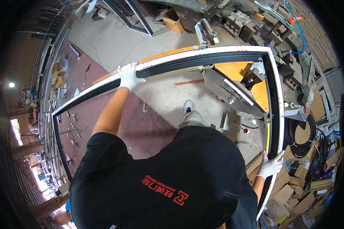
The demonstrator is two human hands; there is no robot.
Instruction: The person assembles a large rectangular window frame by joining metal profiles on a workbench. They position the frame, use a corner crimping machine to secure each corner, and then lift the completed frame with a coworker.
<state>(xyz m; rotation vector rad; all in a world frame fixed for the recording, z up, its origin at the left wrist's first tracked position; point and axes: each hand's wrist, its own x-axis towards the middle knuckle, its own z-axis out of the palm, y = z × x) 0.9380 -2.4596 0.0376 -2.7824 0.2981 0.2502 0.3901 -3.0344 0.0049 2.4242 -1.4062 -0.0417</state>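
Observation:
A large rectangular frame point(202, 58) of black profile, with printed white film along its outer face, surrounds my body. My left hand point(129, 77), in a white knit glove, grips its far bar left of the middle, fingers over the outer edge and thumb toward the inside. My right hand point(270, 166), gloved alike, wraps round the right-hand bar, lower down and nearer to me. At the far right corner, the frame lies over a machine's orange plate point(260, 86). The near side of the frame is hidden by my body and the picture's edge.
Clamps and metal blocks crowd the machine bench point(252, 28) at the far right, beside a blue hose point(302, 34). Coiled black strip point(300, 141) and cardboard scraps point(284, 191) lie right. Long profiles point(46, 126) line the left. A person point(63, 217) is at lower left.

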